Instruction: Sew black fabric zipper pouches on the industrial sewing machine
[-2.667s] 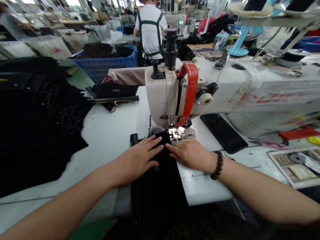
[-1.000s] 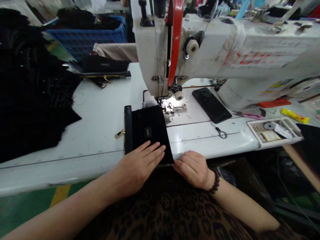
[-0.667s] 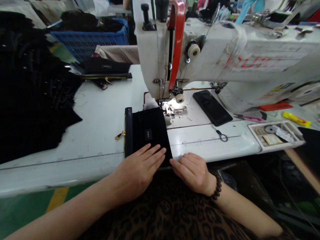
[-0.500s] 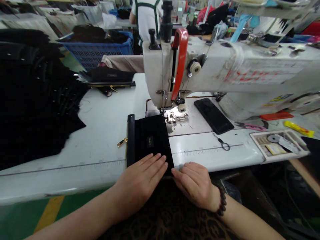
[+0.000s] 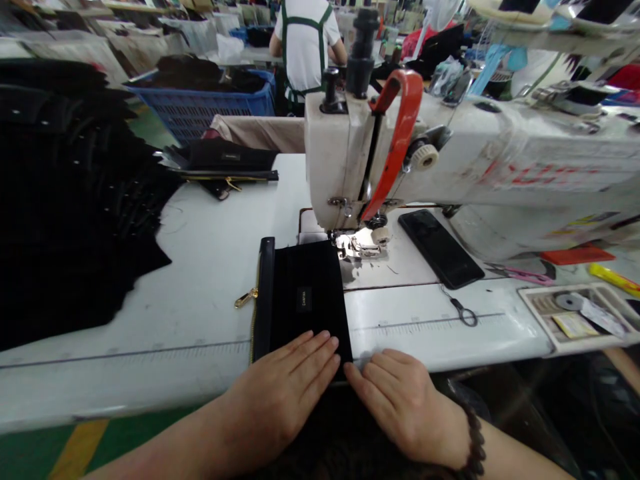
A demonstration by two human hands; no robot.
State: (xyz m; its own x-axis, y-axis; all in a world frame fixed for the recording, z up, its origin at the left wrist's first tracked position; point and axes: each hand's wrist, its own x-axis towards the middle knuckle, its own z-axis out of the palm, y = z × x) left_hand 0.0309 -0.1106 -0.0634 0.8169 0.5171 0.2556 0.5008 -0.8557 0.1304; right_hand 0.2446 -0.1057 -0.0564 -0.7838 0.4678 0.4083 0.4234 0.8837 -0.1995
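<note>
A black zip pouch (image 5: 320, 267) lies flat on the sewing machine table, its dark zip band and gold zipper pull (image 5: 246, 298) facing left. Its far right corner reaches the presser foot (image 5: 357, 245) of the white sewing machine (image 5: 345, 153). My left hand (image 5: 285, 387) rests on the pouch's near part, palm down with fingers stretched out. At the near right corner, my right hand (image 5: 405, 403) has its fingers curled and seems to pinch the pouch's edge; the thumb is mostly hidden.
Black fabric pieces (image 5: 65, 200) are heaped at left. Another dark pouch (image 5: 225, 160) lies behind. Right of the needle sit a phone (image 5: 440, 250), pink-handled scissors (image 5: 530, 275) and a parts tray (image 5: 545, 333). A blue basket (image 5: 200, 107) and a person (image 5: 305, 47) are beyond.
The whole view has shifted, so the table and machine appear lower and the machine further right. Both hands keep their places on the pouch, which stays by the presser foot.
</note>
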